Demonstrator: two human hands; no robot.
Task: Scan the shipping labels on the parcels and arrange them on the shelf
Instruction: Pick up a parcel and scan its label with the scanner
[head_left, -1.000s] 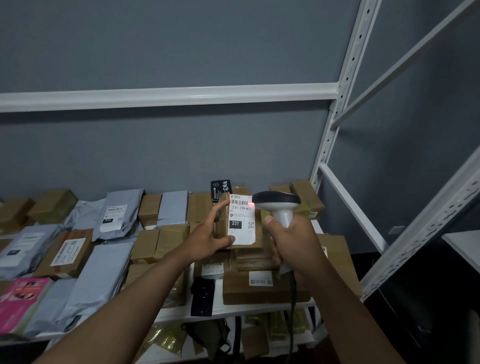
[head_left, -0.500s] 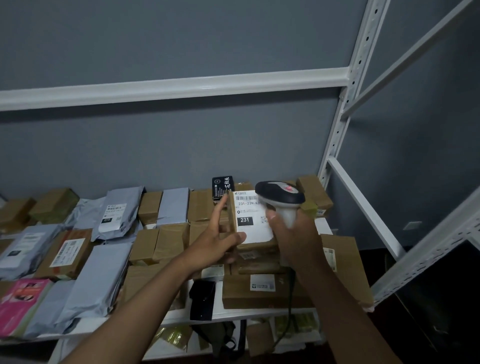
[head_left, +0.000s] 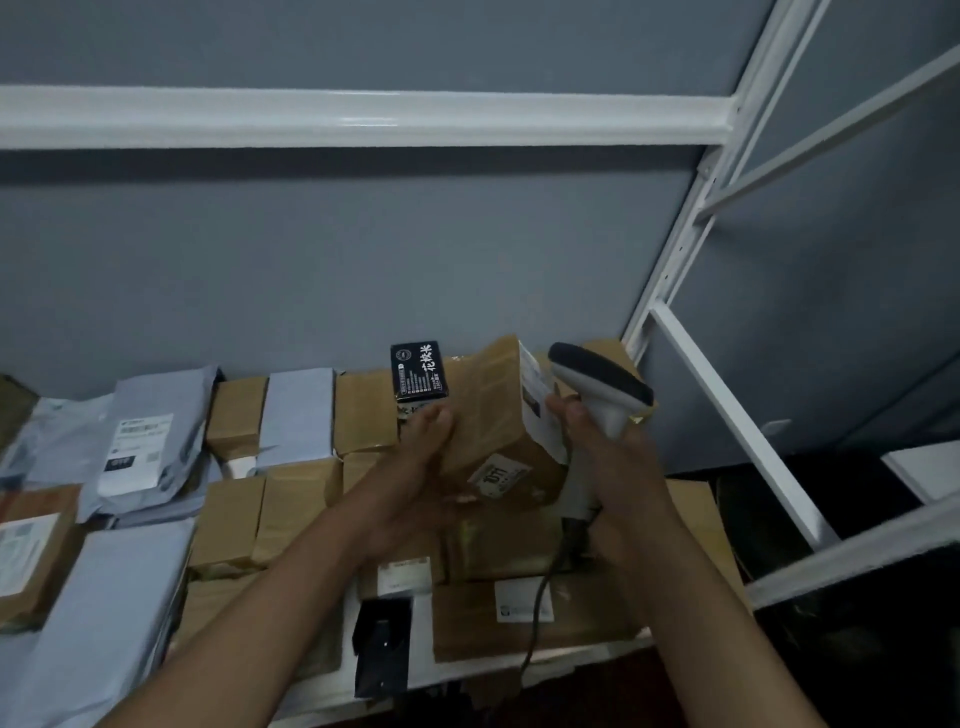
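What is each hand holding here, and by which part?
Left hand grips the brown parcel by its left side; right hand grips the scanner by its handle.

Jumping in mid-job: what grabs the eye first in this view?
Centre frame, the left hand holds a brown cardboard parcel tilted above the shelf, its white shipping label turned toward the right. Right beside it the right hand grips a grey handheld scanner, head close to that label. Below and to the left, the white shelf is packed with brown boxes and grey mailer bags.
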